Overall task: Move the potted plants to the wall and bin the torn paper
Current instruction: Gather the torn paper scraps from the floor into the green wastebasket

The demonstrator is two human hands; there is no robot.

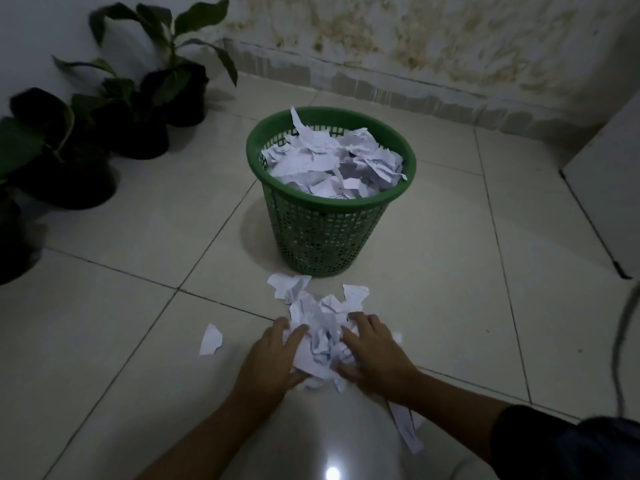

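Observation:
A heap of torn white paper (320,329) lies on the tiled floor in front of a green mesh bin (329,233), which is filled near its rim with more paper scraps (334,164). My left hand (273,355) and my right hand (372,351) press in on the heap from either side, fingers curled around it. One loose scrap (210,340) lies to the left of my left hand, and a long strip (407,427) lies under my right forearm. Several potted plants in black pots (138,109) stand along the left wall.
A stained wall with a tiled skirting (415,95) runs behind the bin. A white cabinet or appliance (609,188) stands at the right edge, with a dark cable (623,327) hanging near it. A light reflects off the glossy floor (332,472) near me.

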